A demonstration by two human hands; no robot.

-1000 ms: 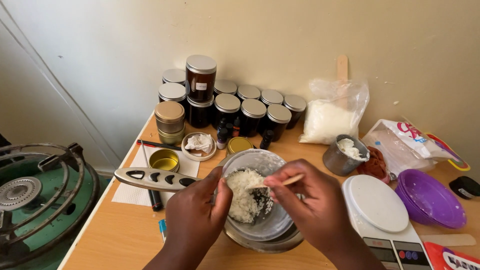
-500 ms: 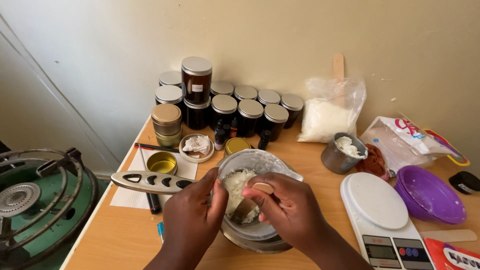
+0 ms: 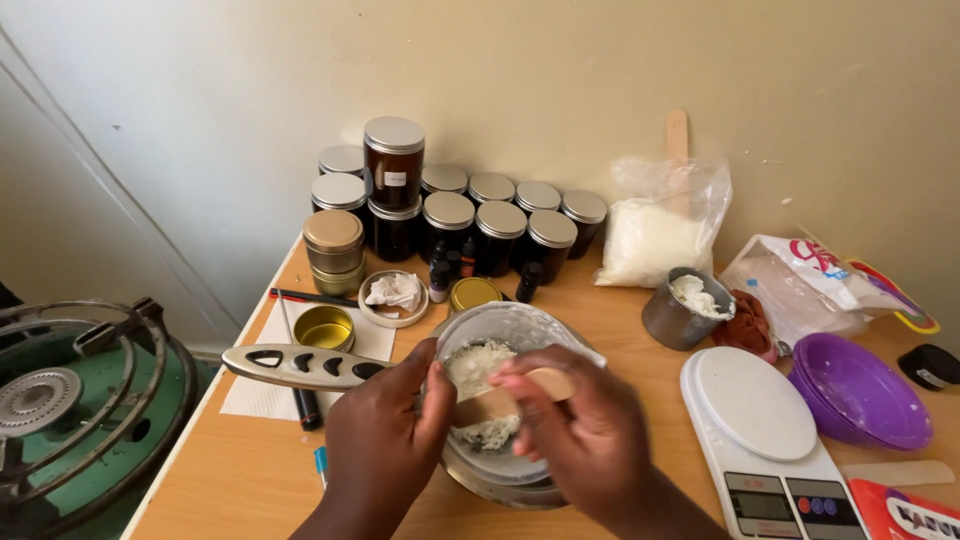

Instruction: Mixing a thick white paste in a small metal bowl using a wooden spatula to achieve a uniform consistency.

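A glass bowl (image 3: 520,325) of white flaky wax (image 3: 478,362) sits inside a metal pot whose long grey handle (image 3: 300,366) points left. My left hand (image 3: 385,440) grips the bowl's left rim. My right hand (image 3: 590,440) is over the bowl's right side and holds a flat wooden stick (image 3: 510,395) laid across the wax. The pot's body is mostly hidden under my hands.
Dark jars with silver lids (image 3: 470,215) cluster at the wall. A small gold tin (image 3: 324,328) and a dish (image 3: 393,298) stand left of the bowl. A wax bag (image 3: 655,230), metal cup (image 3: 685,310), white scale (image 3: 765,435) and purple bowls (image 3: 860,390) lie right. A gas burner (image 3: 70,400) stands left of the table.
My right hand has swung the wooden stick from the bowl's right side down across the wax. My left hand stays on the rim. The view has shifted slightly.
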